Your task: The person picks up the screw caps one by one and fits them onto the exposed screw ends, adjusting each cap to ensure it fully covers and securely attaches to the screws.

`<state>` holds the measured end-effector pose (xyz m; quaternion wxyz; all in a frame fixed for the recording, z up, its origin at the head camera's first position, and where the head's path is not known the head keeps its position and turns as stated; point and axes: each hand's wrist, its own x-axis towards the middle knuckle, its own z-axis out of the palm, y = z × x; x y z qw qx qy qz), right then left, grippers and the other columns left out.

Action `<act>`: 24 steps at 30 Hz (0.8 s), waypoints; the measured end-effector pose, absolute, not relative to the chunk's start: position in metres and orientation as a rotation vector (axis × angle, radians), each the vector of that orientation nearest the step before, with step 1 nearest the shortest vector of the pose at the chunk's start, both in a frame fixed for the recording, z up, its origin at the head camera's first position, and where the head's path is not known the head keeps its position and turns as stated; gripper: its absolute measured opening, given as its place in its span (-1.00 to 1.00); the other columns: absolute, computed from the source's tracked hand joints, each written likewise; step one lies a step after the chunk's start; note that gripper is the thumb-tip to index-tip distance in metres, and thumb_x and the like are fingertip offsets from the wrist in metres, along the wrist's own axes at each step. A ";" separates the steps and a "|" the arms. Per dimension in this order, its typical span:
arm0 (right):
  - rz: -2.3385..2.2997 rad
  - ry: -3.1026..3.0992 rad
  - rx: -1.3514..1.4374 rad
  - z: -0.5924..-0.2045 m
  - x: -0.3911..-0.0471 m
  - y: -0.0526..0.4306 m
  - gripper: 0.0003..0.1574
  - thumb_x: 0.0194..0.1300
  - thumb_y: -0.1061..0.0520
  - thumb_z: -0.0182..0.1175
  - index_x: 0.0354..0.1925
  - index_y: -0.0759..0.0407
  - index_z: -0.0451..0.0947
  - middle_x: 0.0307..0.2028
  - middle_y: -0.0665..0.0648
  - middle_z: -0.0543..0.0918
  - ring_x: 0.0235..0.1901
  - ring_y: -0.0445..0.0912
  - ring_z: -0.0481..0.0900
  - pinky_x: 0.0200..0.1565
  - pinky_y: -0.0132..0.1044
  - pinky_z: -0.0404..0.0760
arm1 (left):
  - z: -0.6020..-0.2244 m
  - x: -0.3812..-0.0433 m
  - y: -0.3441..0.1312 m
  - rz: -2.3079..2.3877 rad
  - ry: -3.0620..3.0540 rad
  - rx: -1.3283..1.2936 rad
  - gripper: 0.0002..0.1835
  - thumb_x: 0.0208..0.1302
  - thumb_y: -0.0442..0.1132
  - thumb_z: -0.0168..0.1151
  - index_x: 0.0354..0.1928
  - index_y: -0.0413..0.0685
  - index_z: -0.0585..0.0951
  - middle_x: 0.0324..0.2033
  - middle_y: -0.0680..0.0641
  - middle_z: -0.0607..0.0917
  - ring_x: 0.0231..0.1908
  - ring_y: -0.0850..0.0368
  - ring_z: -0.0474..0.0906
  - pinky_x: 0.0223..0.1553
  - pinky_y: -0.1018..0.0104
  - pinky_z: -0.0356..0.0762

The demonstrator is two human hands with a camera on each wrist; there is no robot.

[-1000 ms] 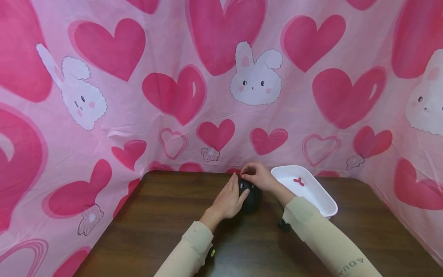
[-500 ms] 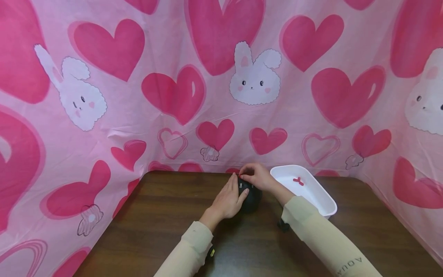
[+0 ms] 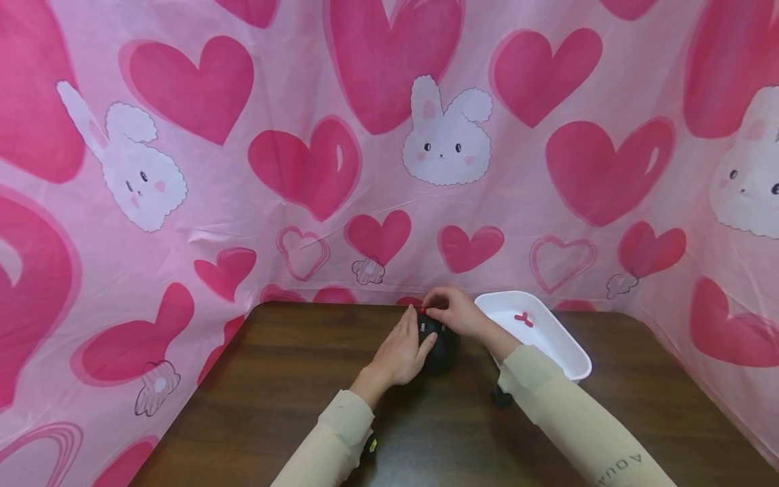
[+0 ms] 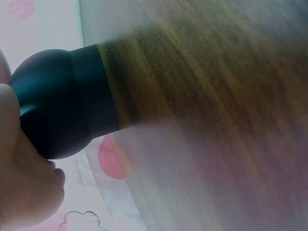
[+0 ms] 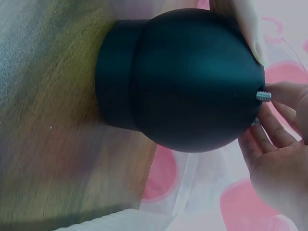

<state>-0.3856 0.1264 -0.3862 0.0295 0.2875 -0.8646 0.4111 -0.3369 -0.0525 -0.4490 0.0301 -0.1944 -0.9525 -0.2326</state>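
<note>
Fingers (image 3: 403, 328) on black globe (image 3: 443, 353), near far tabletop edge (image 3: 341, 305), more room leftward

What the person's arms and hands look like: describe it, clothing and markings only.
The left sleeve and right sleeve are pale beige, with cuffs ending short of the wrists. Dark capital lettering marks the right one. The left hand and right hand wear no gloves. A dark item with a yellow mark shows beside the left cuff.
</note>
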 end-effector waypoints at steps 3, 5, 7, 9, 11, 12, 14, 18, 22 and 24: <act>1.288 -2.679 0.881 -0.386 -0.386 0.130 -0.77 0.37 0.26 0.29 -0.02 0.24 0.67 -0.08 0.17 0.73 -0.03 0.08 0.69 0.17 0.06 0.64 | -0.450 -0.338 -0.053 -0.719 -2.937 -0.595 -0.08 0.56 0.29 -0.23 0.63 -0.20 -0.17 0.64 -0.16 -0.11 0.61 -0.03 -0.18 0.57 0.07 -0.09; 1.289 -2.689 0.872 -0.385 -0.386 0.132 -0.78 0.37 0.25 0.29 -0.02 0.19 0.68 -0.08 0.16 0.73 -0.02 0.07 0.68 0.18 0.07 0.63 | -0.450 -0.338 -0.053 -0.723 -2.937 -0.592 -0.08 0.56 0.30 -0.23 0.63 -0.19 -0.17 0.64 -0.16 -0.11 0.62 -0.03 -0.18 0.57 0.08 -0.09; 1.272 -2.691 0.877 -0.385 -0.388 0.134 -0.78 0.36 0.24 0.30 -0.03 0.18 0.68 -0.08 0.15 0.73 -0.03 0.06 0.67 0.18 0.07 0.63 | -0.450 -0.338 -0.053 -0.726 -2.936 -0.589 -0.07 0.55 0.31 -0.23 0.63 -0.19 -0.17 0.64 -0.16 -0.11 0.61 -0.03 -0.18 0.57 0.07 -0.09; 1.251 -2.686 0.892 -0.385 -0.389 0.137 -0.78 0.36 0.24 0.29 -0.03 0.22 0.69 -0.09 0.16 0.73 -0.04 0.06 0.67 0.19 0.09 0.62 | -0.450 -0.338 -0.053 -0.730 -2.939 -0.587 -0.07 0.55 0.31 -0.23 0.63 -0.19 -0.16 0.64 -0.16 -0.10 0.61 -0.03 -0.17 0.57 0.06 -0.08; 1.232 -2.679 0.905 -0.384 -0.389 0.139 -0.79 0.36 0.24 0.29 -0.04 0.25 0.69 -0.11 0.16 0.74 -0.06 0.06 0.66 0.18 0.09 0.62 | -0.450 -0.338 -0.053 -0.731 -2.938 -0.587 -0.07 0.55 0.31 -0.23 0.63 -0.20 -0.16 0.64 -0.16 -0.10 0.61 -0.04 -0.17 0.56 0.05 -0.07; 1.224 -2.679 0.908 -0.383 -0.389 0.140 -0.79 0.36 0.25 0.29 -0.05 0.27 0.69 -0.11 0.16 0.74 -0.06 0.06 0.66 0.17 0.09 0.63 | -0.451 -0.339 -0.053 -0.729 -2.936 -0.587 -0.07 0.55 0.31 -0.23 0.63 -0.20 -0.16 0.63 -0.16 -0.09 0.61 -0.04 -0.16 0.56 0.05 -0.06; 1.209 -2.675 0.924 -0.381 -0.388 0.143 -0.79 0.36 0.25 0.28 -0.06 0.29 0.69 -0.12 0.17 0.75 -0.07 0.06 0.66 0.16 0.09 0.64 | -0.451 -0.339 -0.053 -0.728 -2.933 -0.591 -0.07 0.55 0.31 -0.23 0.63 -0.20 -0.15 0.63 -0.17 -0.09 0.61 -0.04 -0.16 0.56 0.04 -0.06; 1.155 -2.671 0.948 -0.378 -0.387 0.149 -0.85 0.34 0.26 0.28 -0.13 0.28 0.68 -0.17 0.16 0.75 -0.12 0.05 0.66 0.10 0.09 0.67 | -0.452 -0.341 -0.053 -0.724 -2.923 -0.604 -0.07 0.55 0.31 -0.24 0.63 -0.22 -0.14 0.63 -0.18 -0.07 0.61 -0.06 -0.14 0.56 0.04 -0.05; 1.094 -2.673 0.975 -0.375 -0.385 0.156 -0.88 0.33 0.25 0.28 -0.17 0.26 0.68 -0.22 0.14 0.74 -0.17 0.04 0.67 0.06 0.10 0.69 | -0.453 -0.342 -0.054 -0.747 -2.904 -0.608 -0.05 0.54 0.33 -0.22 0.62 -0.24 -0.11 0.62 -0.20 -0.05 0.60 -0.08 -0.10 0.56 -0.01 -0.01; 1.056 -2.675 0.992 -0.374 -0.384 0.160 -0.88 0.32 0.25 0.27 -0.17 0.26 0.68 -0.23 0.14 0.74 -0.20 0.03 0.68 0.03 0.10 0.70 | -0.454 -0.343 -0.054 -0.757 -2.897 -0.607 -0.04 0.53 0.34 -0.22 0.62 -0.24 -0.10 0.62 -0.20 -0.04 0.60 -0.09 -0.09 0.55 -0.03 0.01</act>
